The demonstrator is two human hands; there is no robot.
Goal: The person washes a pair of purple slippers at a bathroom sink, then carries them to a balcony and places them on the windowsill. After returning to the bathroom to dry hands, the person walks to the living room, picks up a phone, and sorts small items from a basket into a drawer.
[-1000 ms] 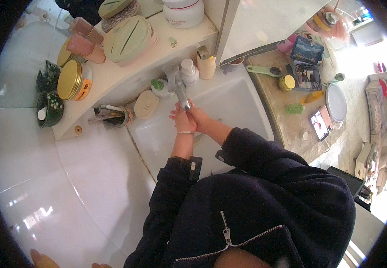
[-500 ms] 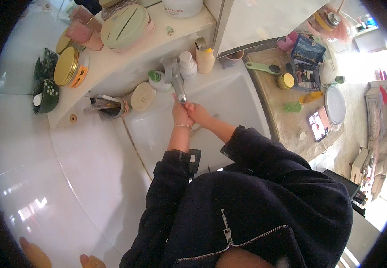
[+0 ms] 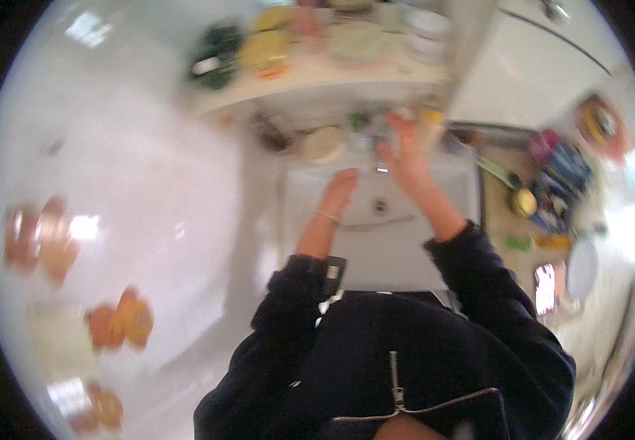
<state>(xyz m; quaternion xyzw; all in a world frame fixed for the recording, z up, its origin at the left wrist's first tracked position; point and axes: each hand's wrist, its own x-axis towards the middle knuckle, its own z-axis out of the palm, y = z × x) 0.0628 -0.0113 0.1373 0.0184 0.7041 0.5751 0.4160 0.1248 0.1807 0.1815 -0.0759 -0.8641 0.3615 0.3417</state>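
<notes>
**Right hand [image 3: 407, 152] at the sink [image 3: 391, 268]**

A glossy white wall [image 3: 148, 147] stands left; a brown counter [image 3: 499, 213] adjoins the sink's right side. The left hand [image 3: 341, 188] hangs over the sink, loosely extended, apparently empty. The right's fingers spread at the faucet [image 3: 382, 163] behind the sink; blur hides any grip. That metal should be rigid, slippery when wet, best held at its top.

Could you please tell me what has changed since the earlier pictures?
The right hand and left hand, together under the faucet before, have parted: the right reached forward beside the faucet, contact unclear; the left moved leftward over the sink. The camera view shifted. The soap dish and phone stayed in place.
</notes>
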